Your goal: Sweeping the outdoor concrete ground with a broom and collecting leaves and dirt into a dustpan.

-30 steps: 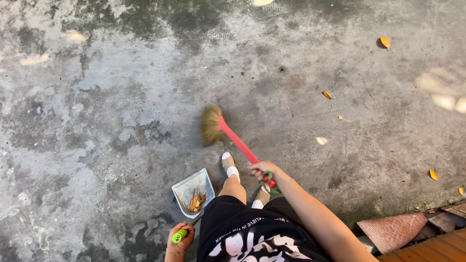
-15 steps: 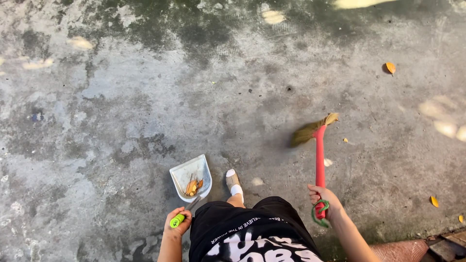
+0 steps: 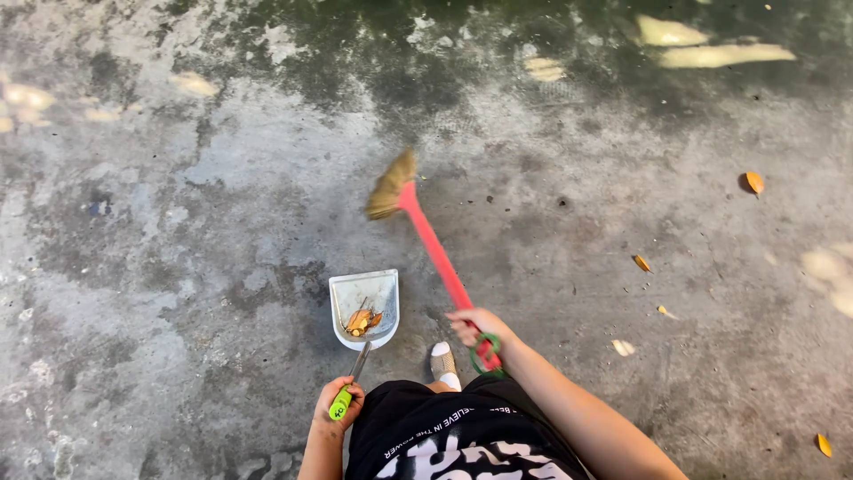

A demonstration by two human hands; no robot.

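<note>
The right hand (image 3: 475, 326) is closed around the lower end of a broom (image 3: 433, 249), just above a green loop (image 3: 485, 353) at the handle's tip. The broom has a smooth, straight pink plastic handle and a fan-shaped head of straw-coloured bristles (image 3: 391, 185), blurred. Its long axis runs from the hand up and to the left, bristles pointing away from the person over the floor.

The left hand (image 3: 337, 404) is clenched around the bright green grip of a dustpan (image 3: 364, 307). The thin metal stem points straight away from the person to a pale grey scoop with a squared front edge, resting on the floor just left of the broom handle. Dry brown leaves (image 3: 362, 320) lie inside it.

The concrete floor (image 3: 204, 213) is rough, mottled grey and stained dark. Scattered orange leaves (image 3: 753, 182) lie well to the right.
</note>
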